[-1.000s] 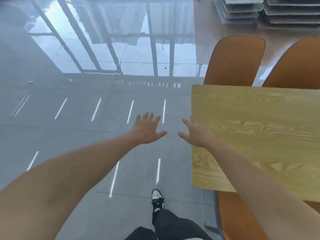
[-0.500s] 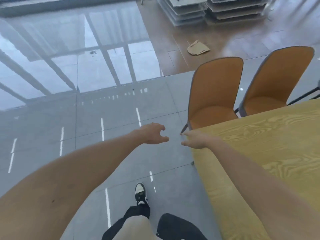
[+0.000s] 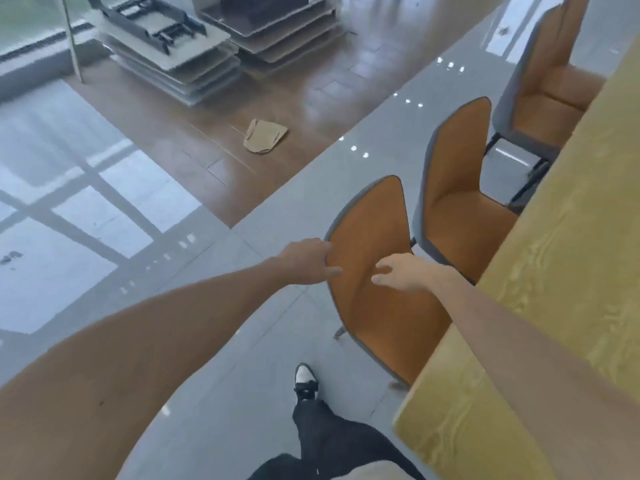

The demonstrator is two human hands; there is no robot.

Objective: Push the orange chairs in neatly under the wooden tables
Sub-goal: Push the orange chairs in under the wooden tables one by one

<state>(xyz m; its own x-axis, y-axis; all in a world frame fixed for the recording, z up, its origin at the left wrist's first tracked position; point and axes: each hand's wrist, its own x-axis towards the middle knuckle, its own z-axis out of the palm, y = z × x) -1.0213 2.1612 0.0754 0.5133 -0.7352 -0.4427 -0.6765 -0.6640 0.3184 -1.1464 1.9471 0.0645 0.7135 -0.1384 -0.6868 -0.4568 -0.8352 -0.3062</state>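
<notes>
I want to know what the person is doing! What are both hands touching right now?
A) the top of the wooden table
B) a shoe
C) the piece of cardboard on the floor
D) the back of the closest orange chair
D: the left hand grips the edge of the nearest orange chair backrest, thumb on its front, and the right hand rests on the front of that backrest.

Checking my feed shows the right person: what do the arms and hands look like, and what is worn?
Both arms are bare to the frame's edge: no sleeves, gloves, watch or rings visible on the left hand or right hand. Below: dark trousers, a black-and-white sneaker.
</notes>
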